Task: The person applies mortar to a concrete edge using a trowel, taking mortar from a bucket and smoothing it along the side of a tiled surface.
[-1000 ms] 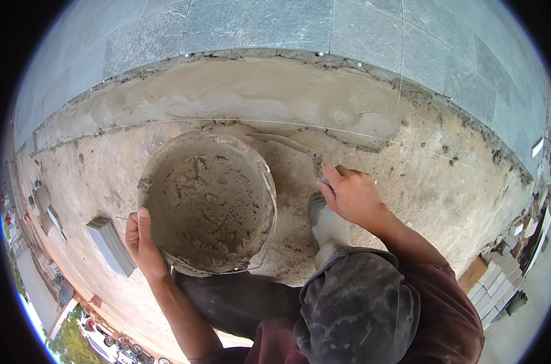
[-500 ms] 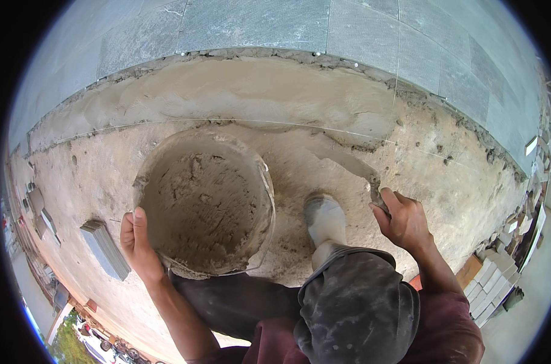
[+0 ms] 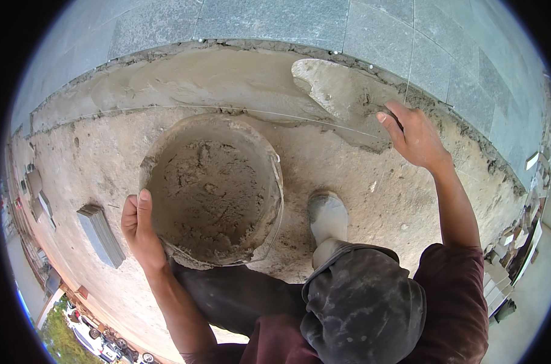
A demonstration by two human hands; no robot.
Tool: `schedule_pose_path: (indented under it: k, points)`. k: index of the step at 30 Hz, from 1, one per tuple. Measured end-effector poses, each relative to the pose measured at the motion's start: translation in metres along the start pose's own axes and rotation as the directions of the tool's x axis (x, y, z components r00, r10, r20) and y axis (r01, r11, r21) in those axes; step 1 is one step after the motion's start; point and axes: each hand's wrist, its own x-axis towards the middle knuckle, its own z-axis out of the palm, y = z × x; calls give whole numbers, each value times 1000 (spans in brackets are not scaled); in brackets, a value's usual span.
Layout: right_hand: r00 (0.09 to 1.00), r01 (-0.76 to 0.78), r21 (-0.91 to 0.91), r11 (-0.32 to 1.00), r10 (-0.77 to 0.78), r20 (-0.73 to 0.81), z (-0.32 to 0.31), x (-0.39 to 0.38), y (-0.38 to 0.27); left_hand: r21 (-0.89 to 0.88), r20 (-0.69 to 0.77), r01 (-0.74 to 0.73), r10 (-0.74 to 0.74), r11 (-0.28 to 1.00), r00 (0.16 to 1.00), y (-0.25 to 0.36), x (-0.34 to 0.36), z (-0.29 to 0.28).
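With right hand (image 3: 414, 134) curled firmly round trowel (image 3: 327, 85) (handle mostly hidden by fingers), and with left hand (image 3: 141, 227) closed on the left edge of bucket (image 3: 184, 130), by rim or by wire handle, can't tell which. Has paving (image 3: 269, 21) laid in close rows along the far side, apparently finished as far as visible. Has strip (image 3: 184, 82) of wet mortar spread against the paving's near edge, smooth over most of its length toward the left. Gives way at the right to dry, rough ground (image 3: 391, 212), so looks well advanced on the left and, by judgement, unfinished at the right end. Has bucket just this side of the strip, with plenty of mix (image 3: 212, 194) left inside. Has stack of tiles (image 3: 101, 235) lying loose to the bucket's left, not set. Holds trowel over the strip's right end, coated with mortar; can't tell whether pressing or just above. Has string (image 3: 184, 107) stretched close to the strip's near edge.
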Motion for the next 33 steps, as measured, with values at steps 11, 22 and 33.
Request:
schedule_pose_path:
  k: [11,22,33]
  points:
    - [974,120,-193,974,-77,212,-25,-4,31,3,-16,11,-11,1000,1000,-3,0,-1]
    - [982,89,-130,988,-66,176,-11,30,16,-9,-25,18,-18,1000,1000,4,-1,10]
    - [1000,15,-45,999,-16,-9,-61,-42,3,25,6,1,-1,1000,1000,0,1,4]
